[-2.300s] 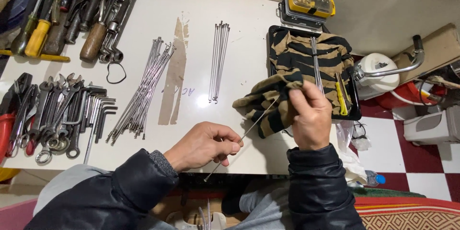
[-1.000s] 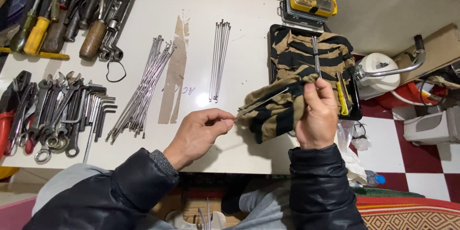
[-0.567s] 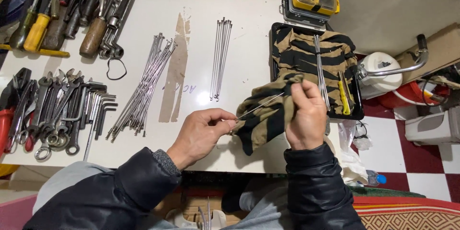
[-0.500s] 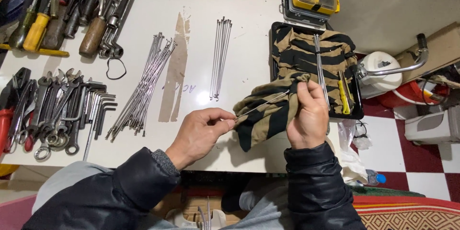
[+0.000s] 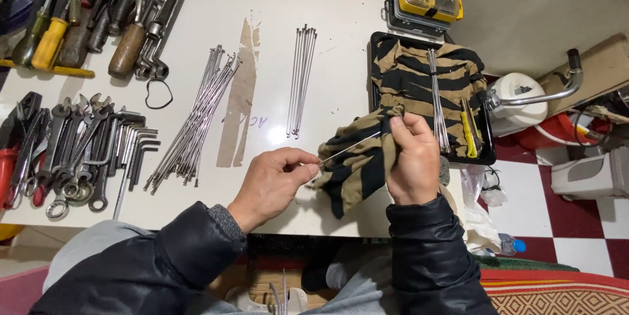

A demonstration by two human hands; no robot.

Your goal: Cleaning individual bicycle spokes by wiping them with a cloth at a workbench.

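Spanning both hands, spoke (image 5: pixel 346 148) runs from left hand (image 5: pixel 275 182) into right hand's (image 5: pixel 409 161) cloth (image 5: pixel 357 164).

Two hands (image 5: pixel 275 180), one held spoke (image 5: pixel 347 147), one striped cloth (image 5: pixel 367 157), three spoke bundles (image 5: pixel 196 118), one black tray (image 5: pixel 488 151).

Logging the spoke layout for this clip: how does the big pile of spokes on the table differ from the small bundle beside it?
The big pile holds many more rods than the small bundle. The big pile lies slanted and splayed, rods crossing; the small bundle lies nearly straight and tidy, ends aligned. The big pile sits nearer the wrenches; the small bundle sits nearer the striped cloth. Both are thin silvery metal rods lying untouched on the white table.
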